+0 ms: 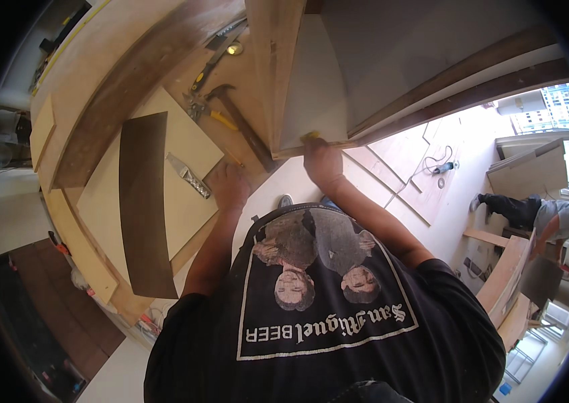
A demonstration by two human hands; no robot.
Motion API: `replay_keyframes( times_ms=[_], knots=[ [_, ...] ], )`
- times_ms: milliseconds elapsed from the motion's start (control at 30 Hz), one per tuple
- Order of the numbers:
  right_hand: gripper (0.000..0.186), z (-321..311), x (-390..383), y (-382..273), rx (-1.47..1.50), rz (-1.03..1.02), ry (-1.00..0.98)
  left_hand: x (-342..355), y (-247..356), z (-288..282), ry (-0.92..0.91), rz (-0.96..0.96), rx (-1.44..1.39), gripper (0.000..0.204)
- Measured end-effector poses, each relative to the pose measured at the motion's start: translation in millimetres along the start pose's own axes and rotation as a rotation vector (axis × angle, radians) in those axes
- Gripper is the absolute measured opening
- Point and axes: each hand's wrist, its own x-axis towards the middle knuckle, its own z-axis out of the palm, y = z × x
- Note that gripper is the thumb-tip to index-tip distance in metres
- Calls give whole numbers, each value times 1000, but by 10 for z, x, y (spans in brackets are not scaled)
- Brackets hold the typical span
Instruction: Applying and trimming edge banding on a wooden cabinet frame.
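Note:
My right hand [323,163] grips a small yellow object [310,136] against the pale inner panel [304,87] of a wooden cabinet [264,60], at its lower edge. My left hand [229,188] rests on the bench edge, fingers loosely bent and apart, left of the cabinet. Beside it lie a metal blade tool [189,176] and a dark laminate strip [143,201] on a cream board [100,195]. Farther back on the bench are a claw hammer [251,134], pliers [196,106], a yellow-handled tool [224,119] and a utility knife [204,70].
Behind the tools runs a curved wooden rail [96,114]. Pale boards [392,188] and a corded blue power tool [442,168] lie at right. A co-worker [526,211] bends beside wooden pieces [507,269] at far right. Dark brown panels [56,302] are at lower left.

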Motion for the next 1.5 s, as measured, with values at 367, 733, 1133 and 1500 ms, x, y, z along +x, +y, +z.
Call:
replay_keyframes(
  times_ms=[367,733,1133,1500],
  knots=[
    [11,3,41,12,-86,-83,-39,51,16,-53,75,38,11,17],
    [13,-122,81,-12,-41,-51,-73,-52,-50,2,4,2,6,36],
    [12,-105,71,-185,91,-128,-53,-59,-59,36,-9,-5,56,30],
    [15,90,1353,362,-63,-131,59,82,44,35,-14,31,43,26]
  ],
)
